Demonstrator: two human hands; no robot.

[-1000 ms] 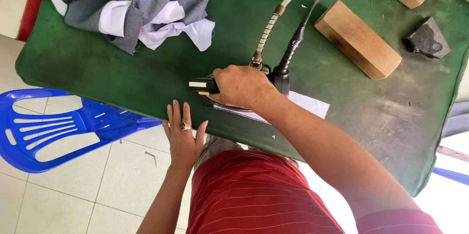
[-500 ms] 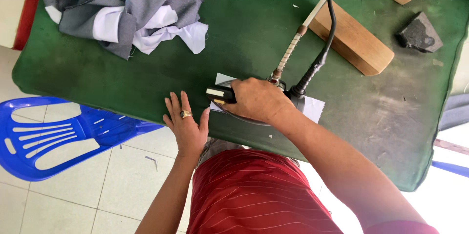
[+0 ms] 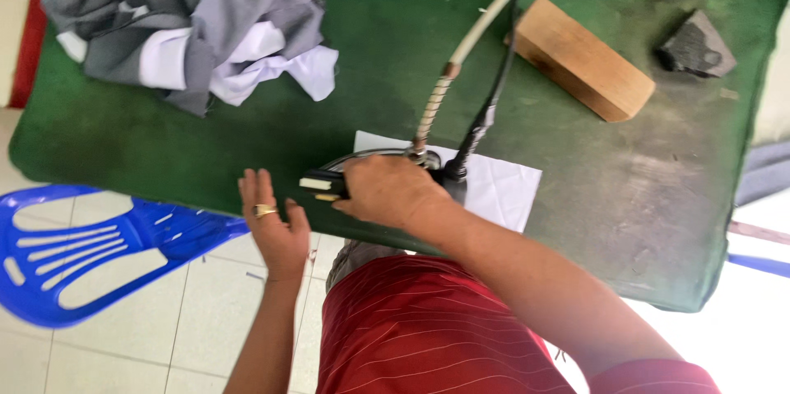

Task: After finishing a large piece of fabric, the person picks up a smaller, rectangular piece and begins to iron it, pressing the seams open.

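Green felt-like cover on the table [image 3: 247,130], mottled with paler worn patches toward its right edge. White rectangular cloth piece [image 3: 502,188] near the front edge, under a black-handled iron [image 3: 374,176] with a cream tab at the handle's end. From the iron rise a beige hose [image 3: 481,19] with a silvery coiled lower section and a black cable [image 3: 485,114]. Grey and white garments [image 3: 206,23] heaped at the back left corner. Two light brown wooden blocks [image 3: 580,56] toward the back right; dark grey wedge-shaped object [image 3: 695,46] beside them. Gold ring [image 3: 265,210] on the left hand [image 3: 276,225]. Red shirt [image 3: 411,336] with thin pale stripes. Blue plastic chair [image 3: 74,250] on pale tiled floor [image 3: 123,353].
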